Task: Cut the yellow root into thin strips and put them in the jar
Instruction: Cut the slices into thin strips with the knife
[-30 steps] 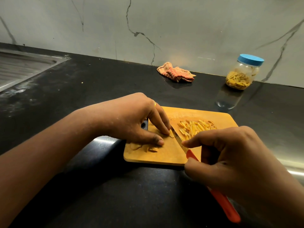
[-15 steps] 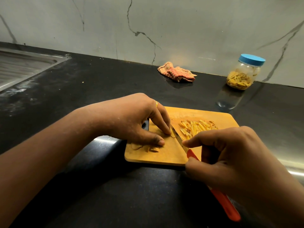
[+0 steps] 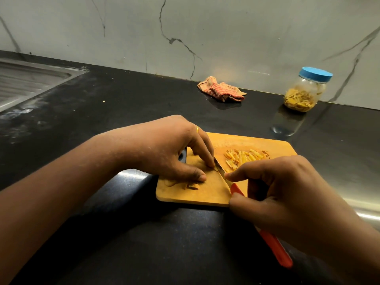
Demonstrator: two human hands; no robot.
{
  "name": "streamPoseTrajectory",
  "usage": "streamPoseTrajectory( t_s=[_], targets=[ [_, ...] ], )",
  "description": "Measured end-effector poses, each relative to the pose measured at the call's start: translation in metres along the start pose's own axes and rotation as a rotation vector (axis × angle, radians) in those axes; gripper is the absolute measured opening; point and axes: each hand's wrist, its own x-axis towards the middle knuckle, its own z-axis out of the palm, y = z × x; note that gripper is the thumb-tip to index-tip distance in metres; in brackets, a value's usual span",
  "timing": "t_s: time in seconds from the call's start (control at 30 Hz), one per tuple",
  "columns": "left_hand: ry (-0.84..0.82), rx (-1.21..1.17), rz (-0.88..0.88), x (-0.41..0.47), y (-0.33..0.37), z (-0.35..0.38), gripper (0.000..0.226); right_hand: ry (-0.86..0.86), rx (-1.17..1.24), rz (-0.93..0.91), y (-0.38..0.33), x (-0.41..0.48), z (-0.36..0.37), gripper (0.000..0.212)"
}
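Orange wood of the cutting board (image 3: 205, 195) lies under both hands, on the black counter (image 3: 133, 243). We see the left hand (image 3: 164, 153) arched over the left part of the board, its arm coming in from the lower left. Its fingers are bent and the fingertips (image 3: 210, 163) press down just beside the blade, with the thumb (image 3: 197, 177) laid flat on the board. The root piece under these fingertips is hidden from us, so we cannot tell its shape. The right hand (image 3: 287, 192) grips the knife (image 3: 275, 247) by its red handle. The index finger is stretched forward along the top of the blade and the thumb presses the handle from the near side. The blade points away and to the left, touching the board next to the left fingertips. Right of the blade a pile of yellow strips (image 3: 244, 157) lies on the board. The jar (image 3: 302, 95), with a blue lid and more strips inside, stands well apart near the wall, to the right of a crumpled cloth (image 3: 222, 90).
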Motion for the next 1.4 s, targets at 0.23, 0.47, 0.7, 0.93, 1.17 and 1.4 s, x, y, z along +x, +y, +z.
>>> streamPoseTrajectory(
  t_s=[0.23, 0.47, 0.7, 0.93, 1.17, 1.4],
  targets=[
    [-0.011, 0.008, -0.02, 0.0, 0.003, -0.001, 0.033, 0.008, -0.059, -0.011, -0.001, -0.001, 0.0, 0.039],
    [-0.002, 0.006, -0.013, -0.002, 0.003, -0.002, 0.031, 0.041, -0.108, -0.006, -0.001, -0.011, -0.007, 0.035],
    [-0.022, 0.018, -0.005, -0.002, 0.002, -0.002, 0.033, 0.098, -0.075, -0.009, 0.001, -0.01, -0.008, 0.033],
    [-0.022, 0.01, -0.004, -0.004, 0.002, -0.001, 0.033, 0.033, -0.034, -0.008, 0.0, -0.008, -0.005, 0.032],
    [-0.026, 0.008, -0.007, -0.004, 0.003, -0.002, 0.033, 0.009, -0.038, 0.003, -0.004, -0.008, -0.004, 0.031],
    [-0.033, -0.004, -0.022, -0.003, 0.002, -0.002, 0.032, 0.004, -0.022, 0.005, -0.004, -0.006, -0.001, 0.034]
  ],
)
